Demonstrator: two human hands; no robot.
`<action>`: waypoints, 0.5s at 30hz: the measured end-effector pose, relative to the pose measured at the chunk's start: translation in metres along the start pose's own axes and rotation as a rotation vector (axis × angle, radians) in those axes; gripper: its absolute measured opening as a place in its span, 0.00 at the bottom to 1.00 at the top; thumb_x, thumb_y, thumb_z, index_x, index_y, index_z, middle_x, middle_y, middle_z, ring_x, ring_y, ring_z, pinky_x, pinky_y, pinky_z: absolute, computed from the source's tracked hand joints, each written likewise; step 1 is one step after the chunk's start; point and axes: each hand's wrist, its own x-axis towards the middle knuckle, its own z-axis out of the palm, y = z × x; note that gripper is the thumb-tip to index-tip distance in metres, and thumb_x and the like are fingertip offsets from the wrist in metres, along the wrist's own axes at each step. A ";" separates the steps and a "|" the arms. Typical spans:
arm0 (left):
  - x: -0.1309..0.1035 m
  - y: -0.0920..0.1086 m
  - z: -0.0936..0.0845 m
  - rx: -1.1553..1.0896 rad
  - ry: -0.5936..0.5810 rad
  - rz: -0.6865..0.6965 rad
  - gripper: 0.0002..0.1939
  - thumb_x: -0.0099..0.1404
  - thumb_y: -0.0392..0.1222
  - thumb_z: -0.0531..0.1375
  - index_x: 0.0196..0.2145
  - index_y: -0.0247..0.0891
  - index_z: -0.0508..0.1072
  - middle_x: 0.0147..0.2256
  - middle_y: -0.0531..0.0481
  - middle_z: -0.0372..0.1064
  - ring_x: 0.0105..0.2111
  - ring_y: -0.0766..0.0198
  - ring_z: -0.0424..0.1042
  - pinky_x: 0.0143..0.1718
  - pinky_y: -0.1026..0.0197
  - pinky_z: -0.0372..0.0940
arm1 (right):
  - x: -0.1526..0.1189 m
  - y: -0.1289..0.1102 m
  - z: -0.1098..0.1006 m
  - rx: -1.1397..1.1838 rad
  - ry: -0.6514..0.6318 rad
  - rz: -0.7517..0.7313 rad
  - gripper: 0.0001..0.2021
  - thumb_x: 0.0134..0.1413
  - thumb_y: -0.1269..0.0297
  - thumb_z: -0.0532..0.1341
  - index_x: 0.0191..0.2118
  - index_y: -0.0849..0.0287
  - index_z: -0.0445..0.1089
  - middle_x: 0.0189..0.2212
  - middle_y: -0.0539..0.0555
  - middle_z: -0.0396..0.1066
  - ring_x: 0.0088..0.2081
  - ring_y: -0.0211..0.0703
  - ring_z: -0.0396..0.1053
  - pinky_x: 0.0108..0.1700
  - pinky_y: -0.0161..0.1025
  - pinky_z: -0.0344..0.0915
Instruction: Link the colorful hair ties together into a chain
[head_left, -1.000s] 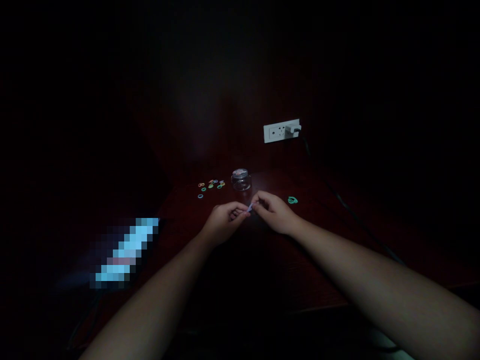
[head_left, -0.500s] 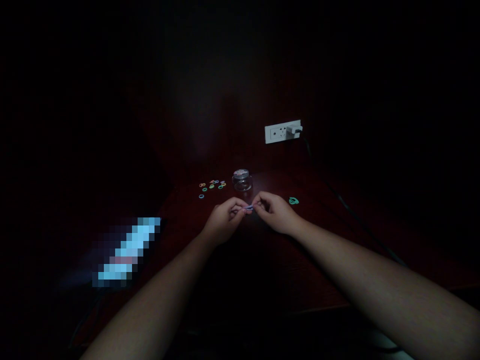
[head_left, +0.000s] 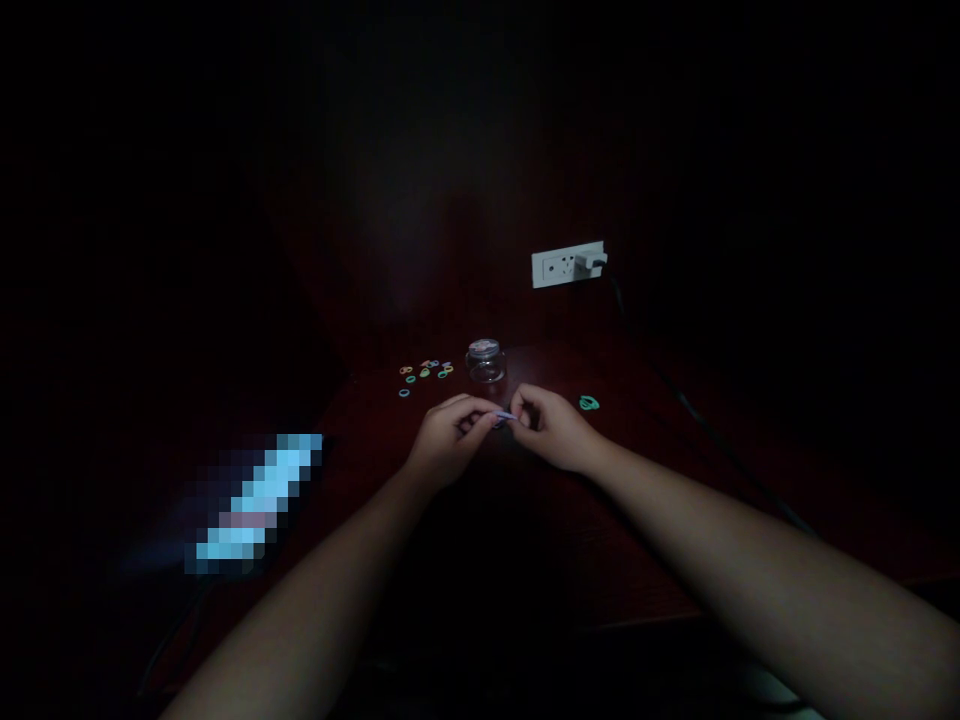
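Observation:
Between both hands is a small purple hair tie (head_left: 507, 416), pinched at its two ends just above the table. My left hand (head_left: 450, 440) is closed on its left end with thumb and fingers. On the other side, my right hand (head_left: 556, 430) pinches the right end; its fingertips partly hide the band. Just beyond the hands stands a clear jar (head_left: 486, 364) with a lid on. Several coloured hair ties (head_left: 424, 372) lie scattered to the jar's left. Green hair ties (head_left: 589, 403) lie together to the right of my right hand.
The dark reddish table (head_left: 525, 540) is dimly lit. At left a lit, blurred screen (head_left: 259, 505) lies on it. A wall socket (head_left: 568, 265) at the back holds a white plug, and a dark cable (head_left: 694, 412) runs down the right side.
The purple hair tie has tilted and now looks narrower between the fingertips. Both hands have shifted only slightly; the jar and the loose hair ties stay where they were.

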 end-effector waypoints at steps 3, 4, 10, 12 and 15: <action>-0.001 -0.001 0.001 -0.016 -0.012 -0.046 0.09 0.60 0.41 0.56 0.36 0.37 0.74 0.33 0.49 0.73 0.29 0.67 0.69 0.30 0.67 0.63 | 0.000 -0.001 0.000 0.028 -0.006 -0.015 0.03 0.46 0.70 0.57 0.27 0.60 0.59 0.18 0.45 0.57 0.21 0.31 0.54 0.23 0.30 0.51; -0.001 -0.001 0.002 -0.022 -0.013 -0.057 0.09 0.60 0.41 0.56 0.37 0.37 0.73 0.33 0.49 0.73 0.29 0.67 0.69 0.30 0.67 0.63 | 0.000 -0.002 0.001 0.039 -0.012 -0.017 0.03 0.47 0.69 0.56 0.28 0.60 0.60 0.19 0.45 0.57 0.21 0.31 0.54 0.24 0.30 0.51; -0.001 0.000 0.002 -0.029 -0.015 -0.075 0.09 0.60 0.41 0.56 0.36 0.36 0.73 0.31 0.49 0.73 0.29 0.67 0.70 0.30 0.67 0.64 | 0.000 -0.001 0.001 0.049 -0.039 -0.006 0.05 0.50 0.65 0.56 0.28 0.61 0.61 0.19 0.46 0.58 0.22 0.32 0.54 0.24 0.31 0.52; -0.001 0.000 0.002 -0.036 -0.020 -0.078 0.10 0.60 0.41 0.56 0.37 0.36 0.73 0.32 0.49 0.73 0.29 0.67 0.70 0.30 0.66 0.64 | 0.000 -0.001 0.001 0.053 -0.045 -0.008 0.06 0.50 0.65 0.56 0.28 0.61 0.60 0.19 0.46 0.58 0.22 0.32 0.54 0.24 0.30 0.52; -0.002 0.000 0.002 -0.042 -0.025 -0.079 0.10 0.60 0.41 0.56 0.37 0.36 0.73 0.32 0.49 0.73 0.30 0.67 0.70 0.30 0.67 0.64 | 0.000 0.000 0.002 0.061 -0.047 -0.012 0.05 0.50 0.66 0.55 0.27 0.61 0.60 0.19 0.46 0.57 0.22 0.31 0.54 0.24 0.30 0.52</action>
